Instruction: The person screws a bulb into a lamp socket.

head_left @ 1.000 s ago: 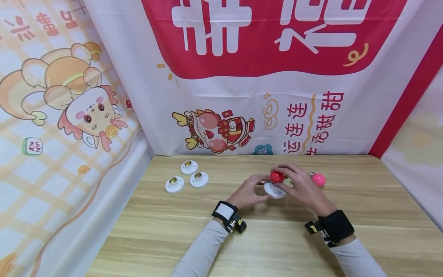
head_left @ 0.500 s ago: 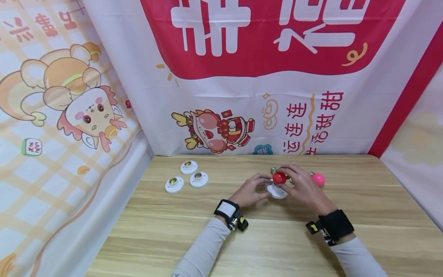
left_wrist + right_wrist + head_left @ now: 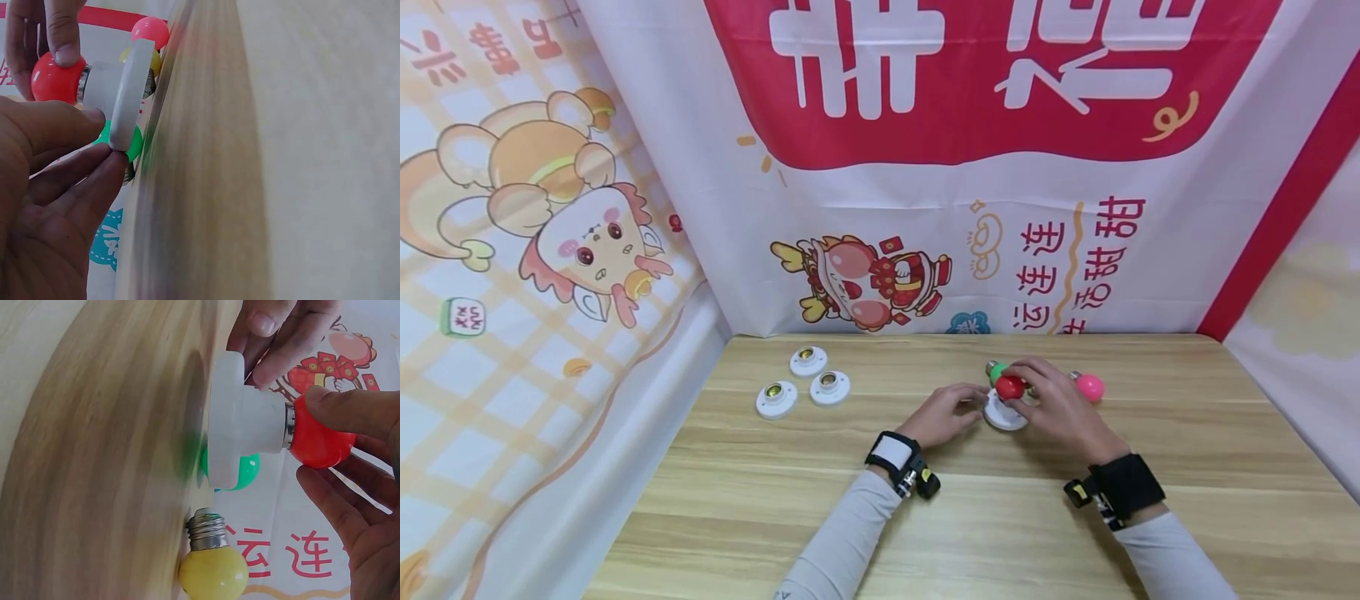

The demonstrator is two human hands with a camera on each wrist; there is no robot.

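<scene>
My right hand (image 3: 1063,408) grips a red light bulb (image 3: 1010,387) between thumb and fingers. The bulb's metal collar sits in the neck of a white round lamp socket (image 3: 1002,415), and a strip of the metal shows in both wrist views. At the socket's left side, my left hand (image 3: 942,417) pinches the base rim with thumb and fingertips, as the left wrist view shows. In the right wrist view the socket (image 3: 226,425) is close to the tabletop, and I cannot tell whether it touches. Parts of the red bulb are hidden behind the right fingers.
A green bulb (image 3: 997,372) lies just behind the socket. A yellow bulb (image 3: 212,575) lies nearby, and a pink bulb (image 3: 1090,387) to the right. Three white sockets (image 3: 776,401) stand at the table's left. Printed cloth (image 3: 880,192) hangs along the back edge.
Both hands, the red bulb and the socket have shifted slightly to the right. The green bulb behind them has come more into view.
</scene>
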